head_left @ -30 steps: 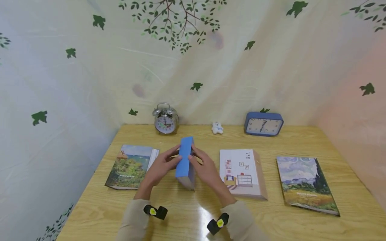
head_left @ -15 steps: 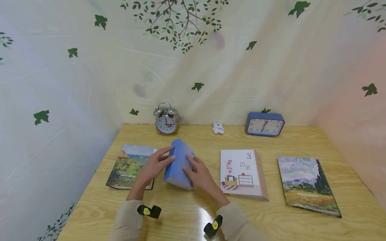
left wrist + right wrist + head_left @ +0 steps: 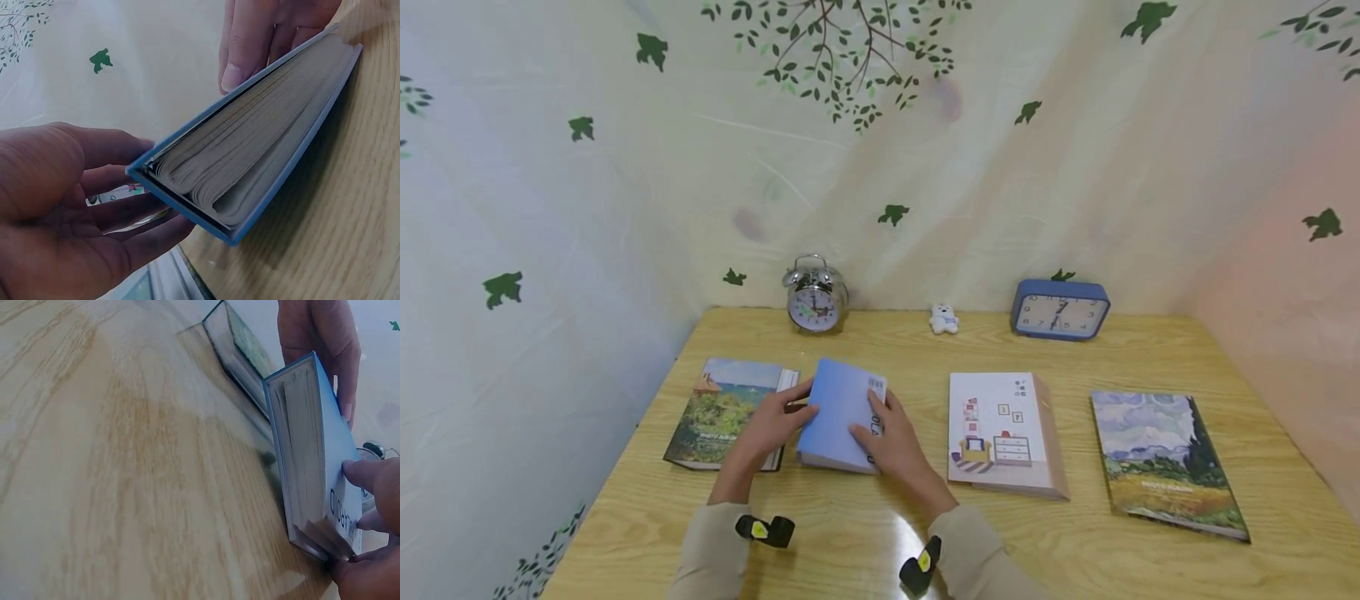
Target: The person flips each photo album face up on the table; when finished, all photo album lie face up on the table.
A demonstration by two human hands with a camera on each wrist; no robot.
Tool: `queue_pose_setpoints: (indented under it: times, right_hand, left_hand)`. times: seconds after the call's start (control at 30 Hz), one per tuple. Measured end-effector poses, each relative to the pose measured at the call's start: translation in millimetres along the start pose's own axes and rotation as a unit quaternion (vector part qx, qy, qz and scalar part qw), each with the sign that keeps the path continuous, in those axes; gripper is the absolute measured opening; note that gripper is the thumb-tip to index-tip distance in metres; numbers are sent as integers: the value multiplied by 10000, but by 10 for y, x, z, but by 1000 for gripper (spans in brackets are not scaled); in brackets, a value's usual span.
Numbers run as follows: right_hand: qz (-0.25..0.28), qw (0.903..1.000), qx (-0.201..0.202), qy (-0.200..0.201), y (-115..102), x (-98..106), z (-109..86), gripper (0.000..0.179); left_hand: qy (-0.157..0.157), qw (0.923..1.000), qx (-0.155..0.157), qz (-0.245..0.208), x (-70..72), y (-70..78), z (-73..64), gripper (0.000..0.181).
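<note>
- L hand is gripping the spine side of the blue book, thumb up by cover edge, fingers reaching round the spine.
- R hand is pinching the opp. side, thumb resting on cover nr black lettering (partly hidden).
- Blue book is sitting b/w both hands, L of ctr, closed, tilted w/ spine side raised above the counter; opp. edge is running low, contact unclear.
- Sleeves are showing at both arms, a black wrist cam by each.
- Photo album w/ seaside pic is lying just L of blue book, partly behind L hand.
- White illustrated book is lying R of R hand; album w/ field pic is lying farther R.
- Along the back: silver alarm clock standing L, white bear figure mid, blue clock R.
- Pale leaf-print backdrop is hanging behind.
</note>
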State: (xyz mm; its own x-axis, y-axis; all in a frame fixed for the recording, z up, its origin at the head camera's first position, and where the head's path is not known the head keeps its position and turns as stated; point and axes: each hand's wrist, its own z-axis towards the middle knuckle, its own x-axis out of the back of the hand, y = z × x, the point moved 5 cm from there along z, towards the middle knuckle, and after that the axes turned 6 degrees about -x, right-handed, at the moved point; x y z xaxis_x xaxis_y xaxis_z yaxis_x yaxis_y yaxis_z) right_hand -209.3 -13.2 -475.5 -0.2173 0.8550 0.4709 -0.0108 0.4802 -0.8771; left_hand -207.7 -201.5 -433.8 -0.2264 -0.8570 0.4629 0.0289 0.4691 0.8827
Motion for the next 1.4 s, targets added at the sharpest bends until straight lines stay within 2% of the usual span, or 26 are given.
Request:
queue_pose_setpoints:
  times: [0.2, 0.33, 0.5, 0.7, 1.03, 1.2, 1.3, 1.4]
  right_hand:
    - [-262, 9997, -18, 12, 21, -39, 18, 67]
    - [-481, 9988, -91, -17, 29, -55, 30, 67]
    - [-702, 9975, -94, -13, 20, -68, 35, 67]
    - [-775, 9969, -153, -1, 8, -77, 38, 67]
    - [-630, 9979, -112, 43, 8, -25, 27, 65]
    - [-645, 9978, -122, 86, -15, 42, 24, 65]
    - [-650, 9977, -54, 164, -63, 121, 11, 65]
    - [-628, 9976, 73, 282, -124, 225, 2, 65]
  left_hand:
    - [180, 9987, 177, 445, -16, -100, 40, 54]
    - [269, 9977, 279, 562, -28, -157, 66, 53]
    - [292, 9978, 304, 521, -29, -203, 67, 53]
    - [176, 9985, 268, 437, -10, -218, 56, 53]
    - [238, 9975, 573, 352, 0, -218, 54, 54]
    - [677, 9961, 501, 245, 46, -165, 81, 54]
    - [993, 9942, 315, 281, 64, -90, 107, 52]
    - [1180, 9922, 113, 381, 58, 7, 116, 50]
